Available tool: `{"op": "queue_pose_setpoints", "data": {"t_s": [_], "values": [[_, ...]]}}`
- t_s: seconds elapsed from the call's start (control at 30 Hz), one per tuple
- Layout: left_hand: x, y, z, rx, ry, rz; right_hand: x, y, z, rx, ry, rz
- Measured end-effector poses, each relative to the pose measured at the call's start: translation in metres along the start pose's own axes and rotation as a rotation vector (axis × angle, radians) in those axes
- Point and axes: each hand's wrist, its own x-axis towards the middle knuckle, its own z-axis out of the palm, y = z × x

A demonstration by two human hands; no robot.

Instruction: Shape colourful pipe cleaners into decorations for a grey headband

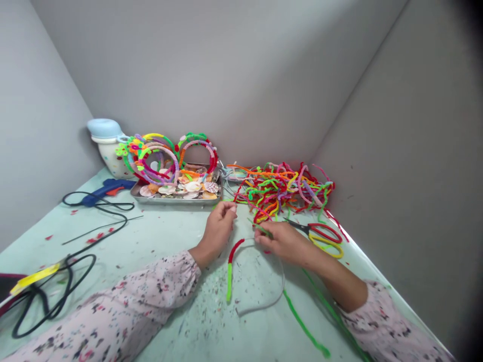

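A headband (245,271) lies on the pale green table between my hands, one side wrapped in red and green pipe cleaner, the rest bare white. My right hand (283,242) pinches a green pipe cleaner (305,327) at the headband's top; the cleaner trails toward me along the table. My left hand (219,229) hovers just left of the headband, fingers curled together at the tips; what they hold, if anything, is too small to see. Red and yellow scissors (322,235) lie right beside my right hand.
A heap of coloured pipe cleaners (283,188) sits at the back right. A metal tray (177,198) holds shells and finished headbands (166,156). A blue glue gun (105,190) and black cords (75,251) lie at left, a white jar (107,146) behind. Grey walls enclose the table.
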Motion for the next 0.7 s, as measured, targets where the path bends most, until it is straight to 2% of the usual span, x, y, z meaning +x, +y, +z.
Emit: {"op": "queue_pose_setpoints", "data": {"t_s": [0.1, 0.2, 0.3, 0.37, 0.57, 0.7], "values": [[-0.002, 0.005, 0.001, -0.012, -0.067, -0.004, 0.002, 0.003, -0.014, 0.226, 0.106, 0.098], [-0.005, 0.008, 0.002, 0.013, -0.159, -0.010, 0.006, 0.011, -0.017, 0.522, 0.231, 0.254], [-0.008, 0.009, 0.003, 0.031, -0.241, -0.009, 0.011, 0.018, -0.008, 0.849, 0.175, 0.319], [-0.009, 0.009, 0.003, 0.029, -0.281, -0.005, 0.012, 0.019, -0.001, 0.945, 0.135, 0.310], [-0.009, 0.010, 0.004, 0.016, -0.314, -0.022, 0.012, 0.012, 0.020, 1.017, -0.007, 0.231], [-0.011, 0.015, 0.005, -0.012, -0.348, -0.001, 0.011, 0.010, 0.029, 0.991, -0.062, 0.240]]}}
